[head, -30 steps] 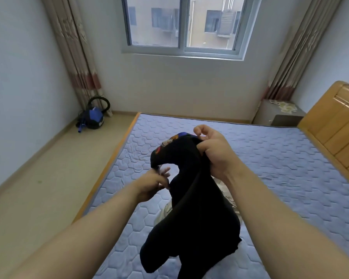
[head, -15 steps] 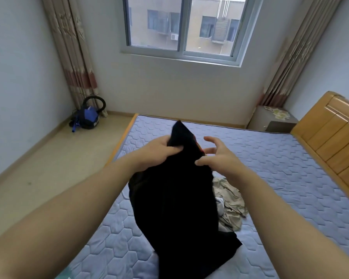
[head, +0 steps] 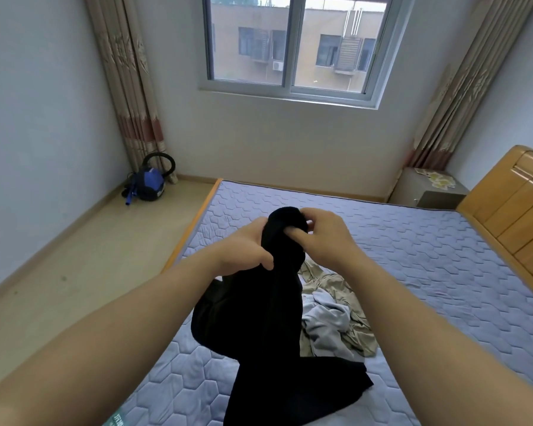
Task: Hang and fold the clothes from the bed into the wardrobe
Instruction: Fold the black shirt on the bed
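Note:
A black garment (head: pixel 265 327) hangs above the bed (head: pixel 413 256), its lower end draped on the mattress. My left hand (head: pixel 243 247) grips the garment's upper part from the left, fingers curled round the cloth. At the bunched top my right hand (head: pixel 323 238) pinches the cloth from the right. Behind the black garment, on the mattress, lies a crumpled pile of beige clothes (head: pixel 336 287) and a pale grey piece (head: pixel 330 324). No wardrobe is in view.
A wooden headboard (head: pixel 511 204) stands at the right, with a bedside cabinet (head: pixel 428 192) in the far corner. A blue vacuum cleaner (head: pixel 150 182) sits on the floor by the left curtain. Bare floor runs along the bed's left side.
My right hand has closed onto the top of the black garment, and the cloth's peak has bunched into a rounded lump. The left hand slid slightly lower on it.

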